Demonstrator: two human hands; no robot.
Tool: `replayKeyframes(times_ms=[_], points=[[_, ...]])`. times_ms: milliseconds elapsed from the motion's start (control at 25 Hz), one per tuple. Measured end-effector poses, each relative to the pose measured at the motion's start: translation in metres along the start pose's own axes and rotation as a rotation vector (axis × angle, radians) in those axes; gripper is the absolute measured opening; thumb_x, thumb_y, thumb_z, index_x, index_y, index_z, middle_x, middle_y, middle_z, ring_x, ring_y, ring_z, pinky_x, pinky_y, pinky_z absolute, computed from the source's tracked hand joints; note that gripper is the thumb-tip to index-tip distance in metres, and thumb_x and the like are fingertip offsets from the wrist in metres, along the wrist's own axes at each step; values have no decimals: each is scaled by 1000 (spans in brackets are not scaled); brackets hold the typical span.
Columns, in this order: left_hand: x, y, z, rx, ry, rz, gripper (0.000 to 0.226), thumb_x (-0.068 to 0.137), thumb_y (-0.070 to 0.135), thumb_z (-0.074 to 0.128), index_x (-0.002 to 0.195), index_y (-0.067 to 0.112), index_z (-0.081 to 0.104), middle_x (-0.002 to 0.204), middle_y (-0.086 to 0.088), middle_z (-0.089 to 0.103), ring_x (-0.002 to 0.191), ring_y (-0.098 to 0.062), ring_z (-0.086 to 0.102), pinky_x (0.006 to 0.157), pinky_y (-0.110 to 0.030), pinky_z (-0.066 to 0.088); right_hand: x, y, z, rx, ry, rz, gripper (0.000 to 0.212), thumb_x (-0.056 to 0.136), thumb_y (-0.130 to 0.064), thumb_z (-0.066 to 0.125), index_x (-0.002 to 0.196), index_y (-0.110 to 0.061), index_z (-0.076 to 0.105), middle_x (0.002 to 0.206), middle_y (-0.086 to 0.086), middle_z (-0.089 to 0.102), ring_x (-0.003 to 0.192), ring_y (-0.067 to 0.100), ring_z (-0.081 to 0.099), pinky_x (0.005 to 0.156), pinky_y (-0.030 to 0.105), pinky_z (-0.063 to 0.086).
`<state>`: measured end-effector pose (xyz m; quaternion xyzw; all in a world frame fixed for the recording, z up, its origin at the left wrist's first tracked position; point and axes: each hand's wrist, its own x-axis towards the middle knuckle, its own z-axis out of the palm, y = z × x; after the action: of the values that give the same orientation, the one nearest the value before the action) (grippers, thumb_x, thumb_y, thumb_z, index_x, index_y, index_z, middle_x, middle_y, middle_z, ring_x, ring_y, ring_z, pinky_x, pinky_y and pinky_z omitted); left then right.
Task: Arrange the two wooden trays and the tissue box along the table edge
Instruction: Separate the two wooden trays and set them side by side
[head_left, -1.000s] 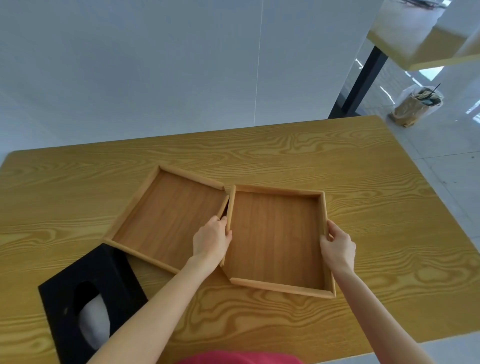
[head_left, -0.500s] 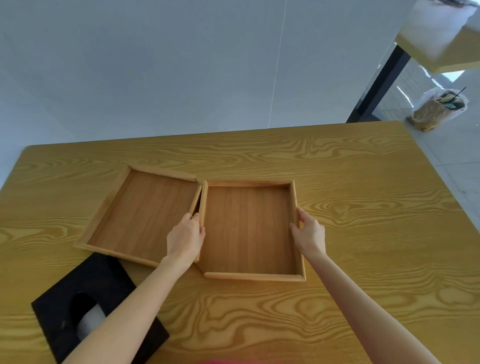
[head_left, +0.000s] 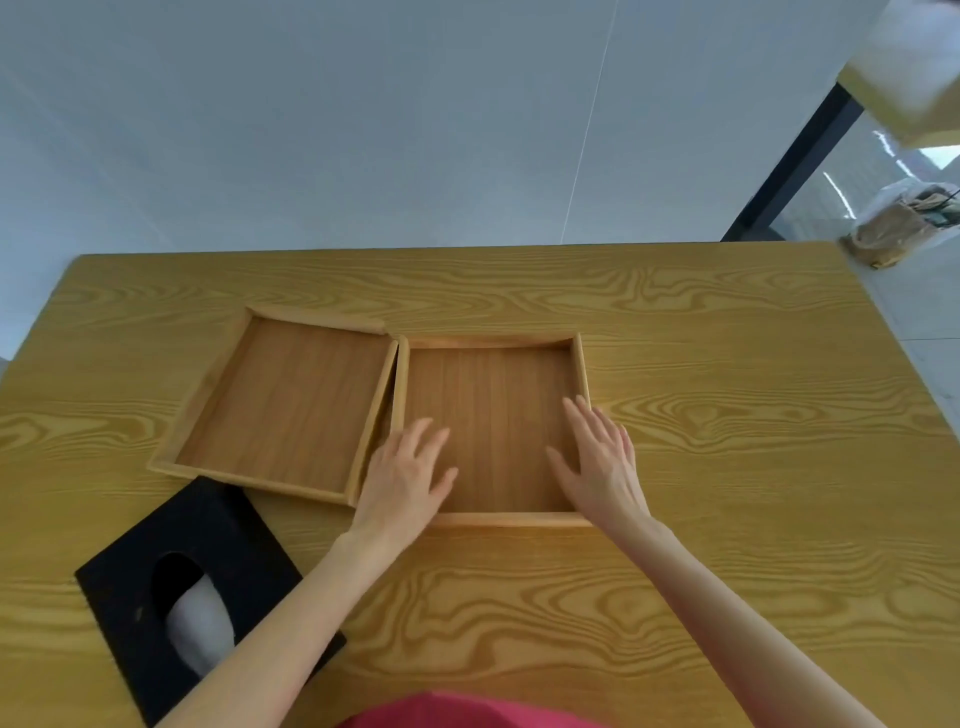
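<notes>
Hovering flat and open over the right tray (head_left: 488, 415), the left hand (head_left: 402, 480) and right hand (head_left: 597, 460) grip nothing, perhaps touching its floor. Square the skewed left tray (head_left: 283, 408) against it; the tissue box (head_left: 192, 587) sits near-left.

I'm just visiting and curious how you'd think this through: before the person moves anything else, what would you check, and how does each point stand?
1. Both hands free: left hand and right hand lie open over the right tray. Ok.
2. Right tray square to the table edge: ok.
3. Left tray square too: not ok, it sits angled.
4. Tissue box lined up: not ok, turned, near the left tray's corner.
5. Trays touching: cannot tell.
</notes>
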<state>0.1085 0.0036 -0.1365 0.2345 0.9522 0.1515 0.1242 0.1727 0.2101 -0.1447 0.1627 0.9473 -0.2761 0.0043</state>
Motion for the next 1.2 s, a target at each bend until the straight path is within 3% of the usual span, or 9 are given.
replayKeyframes(times_ms=[120,200,320,400,480,680,1200], points=[[-23,14,14,18,-167,85,66,84,58,25,140,22,28,152,-2,24,140,-20,22,115,-37,18,-37,-2,11,-119,-80,-156,68,84,-54,34,143,-22,23,154,3,22,143,21,10,114,45,-1],[-32,16,25,53,-237,48,66,86,59,26,141,23,23,155,-1,17,143,-19,13,116,-38,14,-53,5,21,-190,-113,-185,75,77,-60,23,142,-22,27,152,4,27,142,24,15,111,45,-3],[-36,18,33,55,-242,19,56,92,46,32,141,23,22,156,1,12,144,-18,4,117,-40,11,-65,13,33,-272,-41,-205,57,83,-45,45,132,-15,46,138,10,50,133,29,37,108,48,13],[-37,17,34,50,-220,29,51,94,42,31,141,23,23,155,1,14,144,-17,5,117,-40,12,-65,14,39,-316,13,-207,50,76,-27,72,122,-14,57,128,10,60,124,30,50,104,50,27],[-36,17,34,42,-215,31,49,95,38,32,141,23,25,155,1,16,144,-17,8,116,-40,14,-62,12,41,-335,36,-204,52,66,-20,82,114,-16,63,121,9,65,116,27,58,98,52,38],[-18,15,28,10,-209,31,48,94,36,35,140,23,27,154,0,19,143,-19,10,116,-40,16,-43,14,40,-333,100,-226,49,64,-17,83,109,-18,66,119,9,67,110,25,62,94,53,43],[70,5,15,-1,-170,25,48,94,36,35,140,23,27,154,0,20,143,-19,10,116,-40,14,53,15,33,-314,100,-233,47,67,-14,81,111,-16,65,120,11,65,114,27,60,99,52,35]])
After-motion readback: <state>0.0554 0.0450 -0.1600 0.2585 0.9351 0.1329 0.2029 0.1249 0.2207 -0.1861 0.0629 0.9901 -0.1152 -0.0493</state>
